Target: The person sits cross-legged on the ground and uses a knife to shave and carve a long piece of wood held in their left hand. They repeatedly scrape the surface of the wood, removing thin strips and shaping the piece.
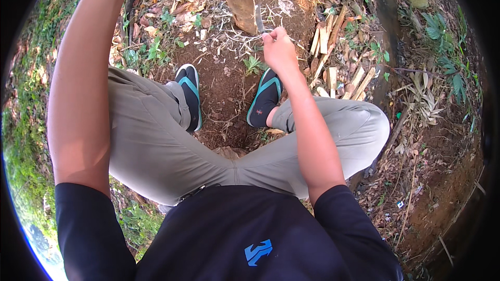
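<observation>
My right hand [279, 51] is closed in a fist at the upper middle, gripping a knife. Its grey metal blade [259, 19] points up and away from the fist, while the handle is hidden inside the fingers. Right beside the blade stands a tan-brown block of wood [242, 8], whose top runs out of the picture; its lower end is close to the soil. I cannot tell whether the blade touches it. My left arm [80, 99] reaches up along the left side and leaves at the upper edge, so my left hand is out of the picture.
My feet in dark shoes with teal bands [191, 93] rest on brown soil on both sides of the middle. Split wood pieces [324, 37] lie to the right of my hand. Pale shavings [229, 36], dry leaves and small green plants [253, 65] cover the ground around.
</observation>
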`<state>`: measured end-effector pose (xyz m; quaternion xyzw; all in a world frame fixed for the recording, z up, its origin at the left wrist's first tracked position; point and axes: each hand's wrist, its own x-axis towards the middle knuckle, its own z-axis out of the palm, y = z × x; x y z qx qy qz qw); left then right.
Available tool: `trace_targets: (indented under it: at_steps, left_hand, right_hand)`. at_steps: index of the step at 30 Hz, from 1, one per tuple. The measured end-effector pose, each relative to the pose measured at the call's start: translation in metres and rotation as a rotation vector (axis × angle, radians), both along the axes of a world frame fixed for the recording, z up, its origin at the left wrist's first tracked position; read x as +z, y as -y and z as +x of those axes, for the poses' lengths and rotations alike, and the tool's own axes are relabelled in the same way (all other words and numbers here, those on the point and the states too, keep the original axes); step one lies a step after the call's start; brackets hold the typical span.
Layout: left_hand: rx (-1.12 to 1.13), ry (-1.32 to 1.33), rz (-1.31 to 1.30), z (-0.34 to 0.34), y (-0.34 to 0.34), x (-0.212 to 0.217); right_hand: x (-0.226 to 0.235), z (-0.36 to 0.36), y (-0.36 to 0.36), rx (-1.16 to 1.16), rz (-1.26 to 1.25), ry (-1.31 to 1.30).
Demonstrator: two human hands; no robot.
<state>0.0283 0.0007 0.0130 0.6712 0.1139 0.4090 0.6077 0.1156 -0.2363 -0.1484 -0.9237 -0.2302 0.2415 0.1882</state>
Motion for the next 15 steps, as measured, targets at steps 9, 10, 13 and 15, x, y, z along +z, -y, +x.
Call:
trace_targets:
  at_steps: [9,10,13,15]
  left_hand:
    - [-0.001,-0.003,0.001,-0.001,0.001,-0.001]
    - [-0.003,0.0,0.003,0.0,0.001,0.0]
    - [-0.004,0.0,0.0,0.0,0.002,0.001]
    - [-0.009,0.006,0.0,0.004,0.004,0.002]
  right_hand:
    - [0.044,-0.012,-0.014,0.002,0.327,0.166]
    - [0.045,-0.015,-0.014,0.015,0.366,0.226]
    - [0.043,-0.025,-0.01,0.111,0.134,0.237]
    - [0.008,-0.028,0.003,0.199,-0.262,0.163]
